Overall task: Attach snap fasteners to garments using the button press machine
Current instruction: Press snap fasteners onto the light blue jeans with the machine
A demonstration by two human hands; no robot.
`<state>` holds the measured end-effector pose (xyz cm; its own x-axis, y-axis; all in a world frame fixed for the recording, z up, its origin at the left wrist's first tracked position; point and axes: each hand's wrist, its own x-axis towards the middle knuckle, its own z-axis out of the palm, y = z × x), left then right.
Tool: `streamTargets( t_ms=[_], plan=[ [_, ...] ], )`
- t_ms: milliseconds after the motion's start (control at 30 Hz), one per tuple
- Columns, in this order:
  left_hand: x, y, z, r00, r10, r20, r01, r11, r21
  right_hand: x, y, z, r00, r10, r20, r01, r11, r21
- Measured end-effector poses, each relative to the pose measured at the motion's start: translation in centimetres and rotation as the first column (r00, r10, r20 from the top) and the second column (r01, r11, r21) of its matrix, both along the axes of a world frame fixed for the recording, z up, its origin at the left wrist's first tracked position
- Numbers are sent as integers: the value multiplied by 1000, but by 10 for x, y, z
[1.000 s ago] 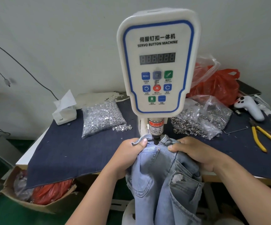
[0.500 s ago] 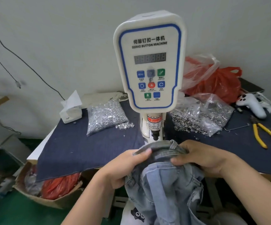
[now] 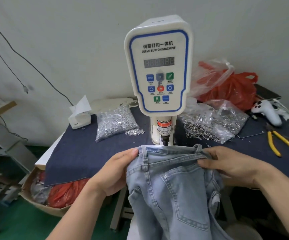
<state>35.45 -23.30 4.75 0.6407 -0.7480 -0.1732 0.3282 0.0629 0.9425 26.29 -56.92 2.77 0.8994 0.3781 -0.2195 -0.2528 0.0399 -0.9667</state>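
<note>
— Denim cloth (image 3: 88, 153) covers the worktable, and the servo button machine (image 3: 158, 70) stands at its middle against a pale wall. What's around it?

— A clear bag of silver caps (image 3: 116, 123) to the left, another bag of fasteners (image 3: 214, 122) to the right, yellow pliers (image 3: 282, 144) at the far right edge, a tissue box (image 3: 79, 116) at the back left (and a red plastic bag (image 3: 230, 90) behind the lot).

— And the garment?

— Pale blue jeans (image 3: 171, 187), held up just in front of the machine's punch (image 3: 165, 140), waistband uppermost and not under the punch. The legs hang down below the table edge.

— How are the hands placed?

— The left hand (image 3: 116, 172) pinches the waistband's left end, thumb on top of the fabric. The right hand (image 3: 226, 161) grips the waistband near a belt loop, fingers curled over the edge. Between them the band is drawn fairly flat.

— So which step is this?

— I'd judge positioning: the waistband is being readied, not pressed. A rivet already shows at the pocket corner.

— Next move?

— Probably sliding the chosen spot under the punch, flat and single-layered as intended, with fingertips kept clear of the die. I can't see a fastener loaded in it.
</note>
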Motion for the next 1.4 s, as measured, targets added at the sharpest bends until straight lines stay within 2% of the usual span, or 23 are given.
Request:
streamTargets(
  t_ms=[67, 100, 267, 333, 400, 500, 567, 633, 667, 733, 767, 800, 833, 867, 933, 967, 1000, 1067, 1133, 1200, 1300, 1400],
  plan=[
    [-4, -8, 3, 997, 55, -56, -59, 996, -61, 0, 1, 7, 988, 2, 155, 38, 966, -256],
    [-5, -10, 4, 994, 75, -78, -80, 994, -70, 0, 0, 7, 983, 10, 182, 45, 953, -300],
    [-9, -14, 8, 995, 46, -92, -54, 995, -82, -12, 0, 8, 995, 24, 95, 3, 962, -274],
    [-13, -20, 14, 997, 0, -75, -7, 996, -91, -12, 11, 16, 977, -91, 196, 157, 921, -357],
    [-14, -27, 21, 997, -75, -28, 72, 992, -101, -11, 32, 29, 914, -187, 361, 335, 850, -407],
    [-12, -39, 25, 993, -113, 27, 113, 993, -23, -7, 68, 44, 922, -21, 387, 255, 786, -563],
    [-9, -41, 24, 984, -138, 112, 129, 988, 87, -2, 76, 48, 891, 50, 452, 277, 728, -627],
    [-5, -36, 21, 925, -223, 307, 122, 941, 315, 0, 69, 50, 872, -19, 490, 304, 805, -509],
    [-3, -32, 18, 874, -317, 367, 135, 886, 443, 0, 65, 49, 898, -89, 430, 277, 874, -399],
    [0, -24, 10, 737, -559, 378, 193, 712, 675, -6, 58, 43, 959, -147, 243, 198, 960, -199],
    [0, -21, 3, 668, -645, 371, 189, 629, 754, -8, 54, 40, 976, -149, 160, 169, 979, -116],
    [0, -18, -2, 645, -674, 361, 178, 592, 786, -10, 49, 35, 983, -170, 72, 173, 984, -35],
    [0, -14, -7, 687, -634, 355, 198, 634, 748, -10, 45, 30, 976, -217, 0, 217, 976, 28],
    [-1, -10, -10, 776, -535, 336, 222, 728, 648, -10, 41, 28, 960, -275, -44, 277, 960, 38],
    [-2, -5, -13, 919, -296, 261, 166, 890, 425, -9, 32, 25, 937, -349, -18, 345, 932, -110],
    [-2, -6, -14, 949, -204, 240, 107, 926, 362, -8, 29, 23, 937, -348, 42, 348, 907, -237],
    [-2, -9, -15, 962, -135, 239, 52, 945, 323, -7, 26, 21, 939, -321, 126, 345, 861, -374],
    [-1, -16, -13, 972, -39, 234, -25, 964, 265, -3, 26, 22, 922, -233, 310, 379, 708, -595],
    [3, -21, -7, 981, -3, 196, -39, 977, 212, 0, 29, 24, 897, -156, 413, 411, 637, -653],
    [7, -23, -2, 983, -12, 181, -23, 982, 188, 4, 28, 24, 885, -145, 443, 424, 642, -638],
    [13, -21, 2, 982, -29, 186, -18, 970, 244, 10, 21, 23, 895, -261, 361, 428, 729, -534],
    [18, -16, 5, 987, -11, 158, -31, 966, 257, 15, 15, 21, 907, -283, 312, 418, 700, -579]
  ],
)
